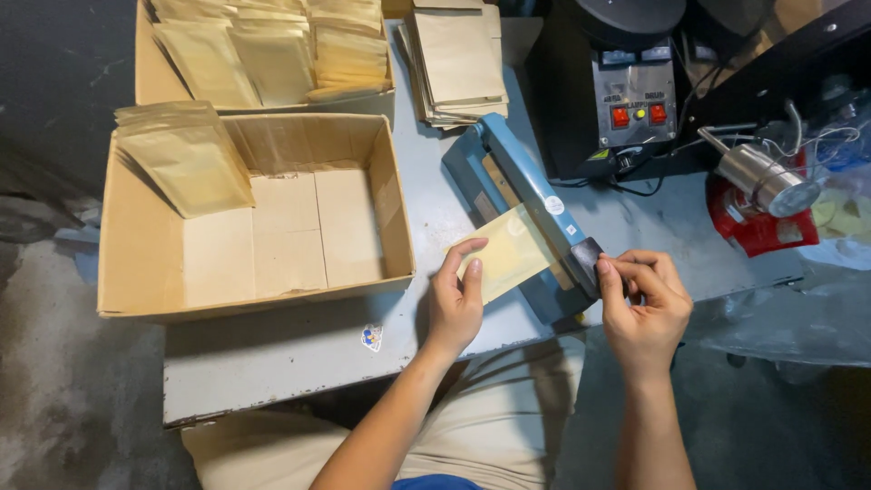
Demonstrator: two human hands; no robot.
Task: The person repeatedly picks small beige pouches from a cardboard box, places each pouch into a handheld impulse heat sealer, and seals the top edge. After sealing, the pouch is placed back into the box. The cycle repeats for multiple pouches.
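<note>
step: sealing pouch (508, 259) in sealer (526, 200), near front edge of surface (299, 349).
left hand (456, 299): fingers flat, steadying pouch.
right hand (642, 304): fingers clamped on sealer handle (585, 259).
next: likely needs firm, even downward press.

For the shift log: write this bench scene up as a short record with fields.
left hand: flat on a tan pouch lying under the sealer's arm
right hand: fingers on the black handle of the blue heat sealer
near box: cardboard box, a few filled pouches at its left end
far box: second box full of pouches
stack: flat pouches behind the sealer
surface: grey table
</note>
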